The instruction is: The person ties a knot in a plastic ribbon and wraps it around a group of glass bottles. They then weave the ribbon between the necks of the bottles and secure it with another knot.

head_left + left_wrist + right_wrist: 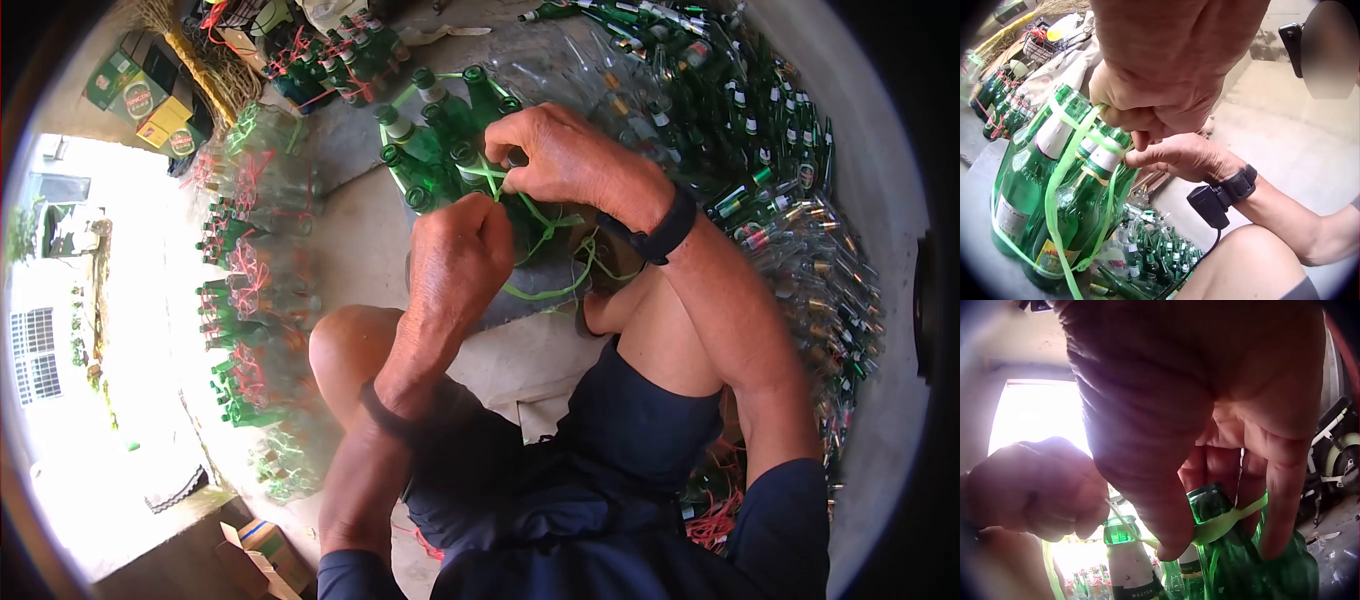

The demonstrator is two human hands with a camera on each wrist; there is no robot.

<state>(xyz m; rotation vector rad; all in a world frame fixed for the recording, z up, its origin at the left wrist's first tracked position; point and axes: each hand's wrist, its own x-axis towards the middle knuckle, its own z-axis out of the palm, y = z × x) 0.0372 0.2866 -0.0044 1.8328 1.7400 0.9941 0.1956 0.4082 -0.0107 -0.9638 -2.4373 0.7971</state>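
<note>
A bundle of green glass bottles [428,150] stands upright in front of me, with light-green plastic strapping [1054,194] wound around the necks and lower bodies. My left hand [462,245] is curled in a fist at the near side of the bundle, gripping the strapping; a length of it hangs down from this fist in the left wrist view. Across from it, my right hand [575,160] holds the strapping between thumb and fingers at the bottle tops. In the right wrist view its fingers reach behind a bottle neck [1207,500], and the thumb lies against the strap.
Loose green and clear bottles [740,110] are heaped along the right wall. Bundles tied with red string [250,280] line the left side, beside a bright doorway. More tied bottles [350,60] stand behind, near cartons [140,95]. Loose strap ends [590,265] trail beside the bundle.
</note>
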